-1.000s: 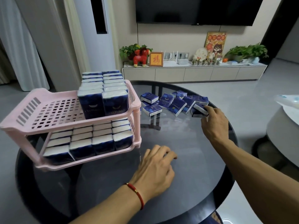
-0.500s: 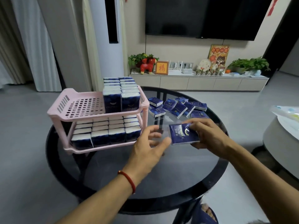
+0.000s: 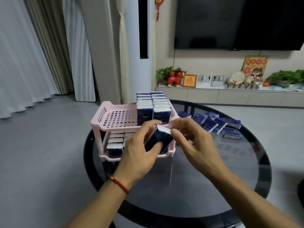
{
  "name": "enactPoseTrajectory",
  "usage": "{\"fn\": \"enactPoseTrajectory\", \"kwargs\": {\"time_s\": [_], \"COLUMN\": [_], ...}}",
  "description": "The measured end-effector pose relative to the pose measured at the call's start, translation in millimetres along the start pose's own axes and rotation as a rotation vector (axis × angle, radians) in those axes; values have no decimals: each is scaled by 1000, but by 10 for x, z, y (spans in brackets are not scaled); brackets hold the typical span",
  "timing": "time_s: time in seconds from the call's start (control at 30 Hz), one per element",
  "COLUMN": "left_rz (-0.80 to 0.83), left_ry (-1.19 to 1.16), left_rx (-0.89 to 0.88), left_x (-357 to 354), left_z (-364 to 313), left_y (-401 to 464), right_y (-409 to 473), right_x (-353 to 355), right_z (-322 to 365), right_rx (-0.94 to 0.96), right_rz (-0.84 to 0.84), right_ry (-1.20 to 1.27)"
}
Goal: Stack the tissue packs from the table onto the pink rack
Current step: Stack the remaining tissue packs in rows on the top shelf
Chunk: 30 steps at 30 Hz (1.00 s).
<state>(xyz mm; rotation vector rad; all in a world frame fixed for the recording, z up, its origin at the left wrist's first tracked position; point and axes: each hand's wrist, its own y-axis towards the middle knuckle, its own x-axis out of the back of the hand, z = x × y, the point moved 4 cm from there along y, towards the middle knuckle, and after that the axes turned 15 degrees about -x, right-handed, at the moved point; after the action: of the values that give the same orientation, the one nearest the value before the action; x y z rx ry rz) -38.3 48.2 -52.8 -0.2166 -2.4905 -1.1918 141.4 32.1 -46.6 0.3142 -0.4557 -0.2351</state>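
Since half a second ago, our dark-blue plastic-wrapped tissue pack (image 3: 158,138) has passed into left hand (image 3: 139,151), fingers curled round it; right hand (image 3: 191,142) pinches its white end. Ready for the pink slotted plastic rack (image 3: 115,119).

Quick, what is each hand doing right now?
Left hand: holding the tissue pack, thumb and fingers curled round it.
Right hand: pinching the same pack's white end.
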Motion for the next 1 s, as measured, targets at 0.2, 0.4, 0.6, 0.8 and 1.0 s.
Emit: {"fn": "enactPoseTrajectory", "kwargs": {"time_s": [0.2,0.4,0.6,0.8,1.0], "left_rz": [-282,-256,-235,-186,-129], "left_ry": [99,151,168,271,252], "left_rx": [-96,-147,-64,-23,23], "left_x": [377,289,233,293,316], "left_z": [218,348,570,580,620], "left_y": [233,429,464,490,473], "right_y": [264,521,610,647,644], "right_x": [-227,-469,-511,-488,-443], "right_z": [-48,-67,-99,-68,-33], "right_rx": [155,96,90,104,58], "right_rz": [-251,-223,-221,-208,-117], "right_ry": [-346,-401,-337,-358,-356]}}
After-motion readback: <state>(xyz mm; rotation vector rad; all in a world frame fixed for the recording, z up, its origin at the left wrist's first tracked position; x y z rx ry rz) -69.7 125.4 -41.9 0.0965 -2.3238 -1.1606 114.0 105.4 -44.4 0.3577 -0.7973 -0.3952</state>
